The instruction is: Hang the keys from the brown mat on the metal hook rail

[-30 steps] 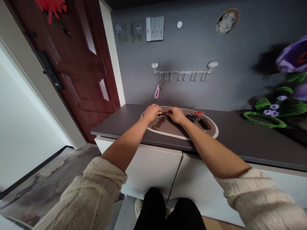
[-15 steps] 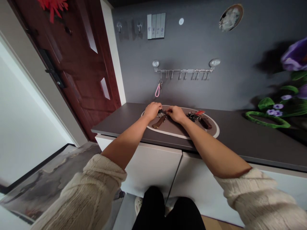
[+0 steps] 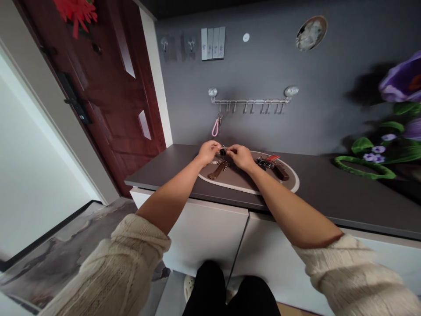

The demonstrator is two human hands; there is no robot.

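My left hand (image 3: pixel 208 152) and my right hand (image 3: pixel 240 156) are raised slightly over an oval brown mat (image 3: pixel 237 186) with a pale rim. Their fingertips pinch opposite ends of a small key set (image 3: pixel 222 152), of which a thin pale strand and a dark piece show; the fingers hide the rest. Just below, a brown key fob (image 3: pixel 215 171) with metal clips rests on the mat. To the right of my right hand lies a bunch of keys (image 3: pixel 263 163), with a red tag (image 3: pixel 272 158) and a dark brown case (image 3: pixel 281 172) beside it.
A clear hook rail (image 3: pixel 250 102) spans the grey wall behind, with a pink strap keyring (image 3: pixel 215 127) on its left end. Purple artificial flowers (image 3: pixel 399 83) stand at the right of the dark counter (image 3: pixel 329 193). A dark red door (image 3: pixel 115 109) is at the left.
Both hands have lifted a little off the mat, and a thin pale strand with a dark piece now shows between their fingertips. The view has tilted slightly upward.
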